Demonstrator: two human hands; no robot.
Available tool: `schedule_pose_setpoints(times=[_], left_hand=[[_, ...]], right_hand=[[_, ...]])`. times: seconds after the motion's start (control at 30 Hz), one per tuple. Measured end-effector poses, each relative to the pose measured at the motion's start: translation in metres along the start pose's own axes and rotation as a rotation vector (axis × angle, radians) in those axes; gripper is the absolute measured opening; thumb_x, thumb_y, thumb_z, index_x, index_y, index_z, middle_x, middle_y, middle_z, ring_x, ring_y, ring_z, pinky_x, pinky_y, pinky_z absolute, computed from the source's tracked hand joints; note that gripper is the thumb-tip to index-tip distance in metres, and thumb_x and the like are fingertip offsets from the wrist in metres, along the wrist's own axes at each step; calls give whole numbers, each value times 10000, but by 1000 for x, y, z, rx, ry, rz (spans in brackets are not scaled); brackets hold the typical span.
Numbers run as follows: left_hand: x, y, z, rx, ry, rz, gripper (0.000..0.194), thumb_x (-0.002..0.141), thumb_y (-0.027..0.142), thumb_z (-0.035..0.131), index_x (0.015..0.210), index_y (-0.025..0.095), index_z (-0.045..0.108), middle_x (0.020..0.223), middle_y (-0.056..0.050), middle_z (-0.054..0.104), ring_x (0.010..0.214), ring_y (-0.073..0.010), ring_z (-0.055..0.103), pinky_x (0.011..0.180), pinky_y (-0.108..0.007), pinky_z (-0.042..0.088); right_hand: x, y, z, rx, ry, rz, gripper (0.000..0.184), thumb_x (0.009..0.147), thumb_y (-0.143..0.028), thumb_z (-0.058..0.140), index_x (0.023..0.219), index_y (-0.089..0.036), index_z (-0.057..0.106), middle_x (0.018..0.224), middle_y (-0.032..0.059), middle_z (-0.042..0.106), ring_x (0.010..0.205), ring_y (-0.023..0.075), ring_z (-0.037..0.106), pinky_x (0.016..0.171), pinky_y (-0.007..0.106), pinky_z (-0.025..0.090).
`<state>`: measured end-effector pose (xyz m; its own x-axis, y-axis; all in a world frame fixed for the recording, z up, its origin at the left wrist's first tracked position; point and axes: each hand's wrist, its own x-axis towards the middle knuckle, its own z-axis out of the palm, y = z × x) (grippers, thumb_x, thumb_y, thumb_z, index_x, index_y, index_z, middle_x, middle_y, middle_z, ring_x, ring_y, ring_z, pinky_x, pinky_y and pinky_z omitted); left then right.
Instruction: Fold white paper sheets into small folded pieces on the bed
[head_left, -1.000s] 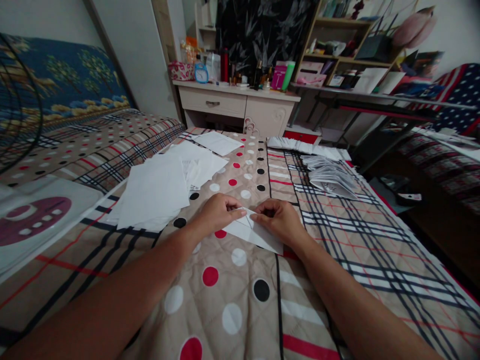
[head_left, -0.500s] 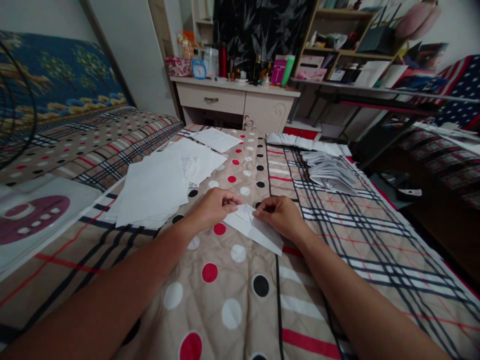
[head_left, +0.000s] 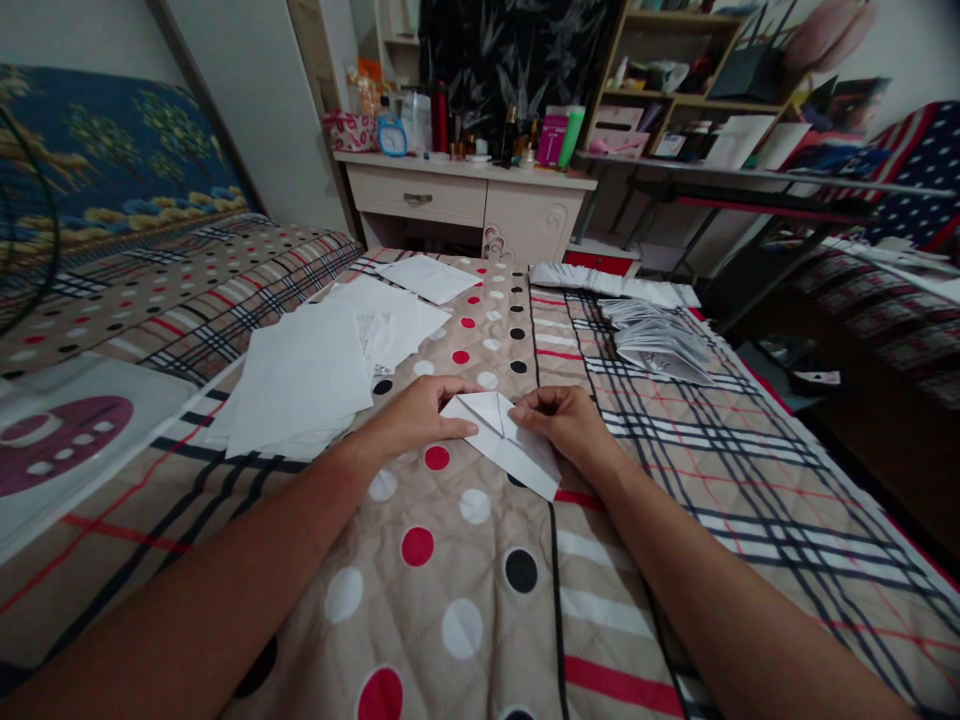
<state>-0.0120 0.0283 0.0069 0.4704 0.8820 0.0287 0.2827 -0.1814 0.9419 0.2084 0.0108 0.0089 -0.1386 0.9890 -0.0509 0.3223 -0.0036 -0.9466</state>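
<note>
A partly folded sheet of white paper (head_left: 517,450) is held between my two hands just above the bedspread, with creases and a triangular flap showing at its top. My left hand (head_left: 427,412) grips its left corner, thumb below and fingers behind. On the other side, my right hand (head_left: 564,425) pinches the right edge between thumb and fingertips. To the left lies a loose stack of white paper sheets (head_left: 300,380). Several folded paper pieces (head_left: 660,340) lie in a row at the right.
The patterned bedspread (head_left: 465,570) spreads under everything. A long strip of folded white paper (head_left: 615,285) lies at the far edge. At left is a clear plastic bag (head_left: 165,385) with a purple print. Beyond the bed stands a white dresser (head_left: 450,195) with bottles and a blue clock (head_left: 391,135).
My left hand has shifted its grip, its thumb now lower at the left corner. More of the paper's creased top shows. The view has turned slightly.
</note>
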Motion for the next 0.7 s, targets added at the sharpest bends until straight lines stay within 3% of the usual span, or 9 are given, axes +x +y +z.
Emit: schedule_pose_setpoints(times=[0.33, 0.57, 0.7], left_hand=[[-3, 2, 6, -23, 82, 1, 472, 653, 274, 781, 1097, 140, 689, 983, -65, 722, 802, -172, 639, 713, -259, 478], [-4, 4, 6, 38, 86, 30, 471, 643, 296, 791, 1075, 134, 698, 977, -74, 728, 798, -175, 653, 690, -251, 487], [-3, 4, 9, 77, 120, 58, 370, 709, 358, 744, 1010, 145, 722, 935, -69, 741, 801, -180, 667, 686, -253, 498]], right_hand=[[-2, 0, 3, 31, 5, -25, 236, 660, -374, 717, 706, -142, 712, 649, 26, 654, 550, 116, 500, 516, 239, 351], [-3, -2, 2, -90, 17, -22, 243, 681, -393, 697, 714, -154, 719, 646, 21, 662, 544, 115, 502, 490, 229, 339], [-3, -2, 2, -210, 25, -46, 248, 701, -410, 683, 706, -166, 728, 630, 15, 657, 539, 113, 499, 484, 223, 321]])
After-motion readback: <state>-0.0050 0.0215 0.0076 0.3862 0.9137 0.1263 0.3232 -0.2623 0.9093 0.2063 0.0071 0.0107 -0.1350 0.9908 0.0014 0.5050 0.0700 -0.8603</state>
